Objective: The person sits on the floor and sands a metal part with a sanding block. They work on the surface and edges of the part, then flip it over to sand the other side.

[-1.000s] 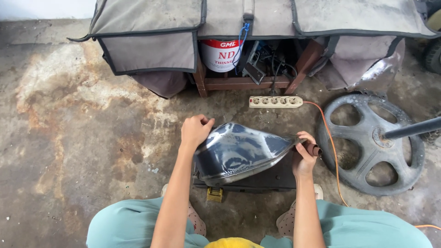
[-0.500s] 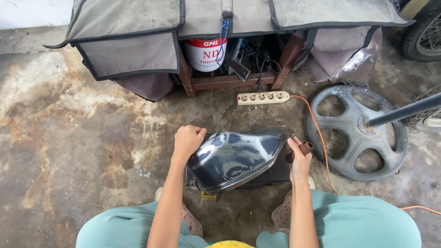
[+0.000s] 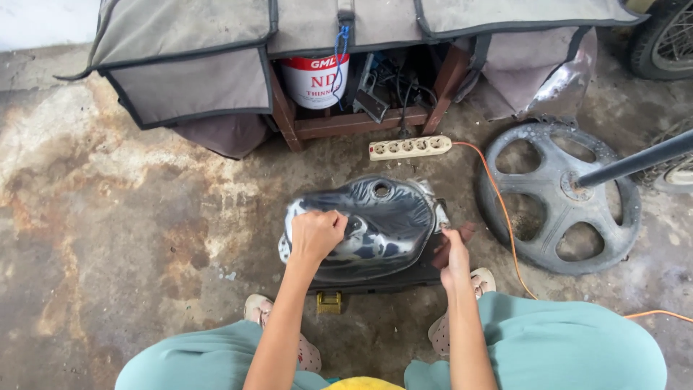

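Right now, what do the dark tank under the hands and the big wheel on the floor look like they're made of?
The tank looks like painted or bare sheet metal, dark and glossy: it throws bright reflections and has a round filler hole on top. The wheel looks like cast metal, probably alloy, dull grey and grimy, with thick moulded spokes. Neither can be confirmed by look alone.

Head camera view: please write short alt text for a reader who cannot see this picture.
A seated person presses the left hand on a shiny dark fuel tank on a stained concrete floor, with the right hand at the tank's right end. Behind lie a power strip, an orange cable and a grey wheel.
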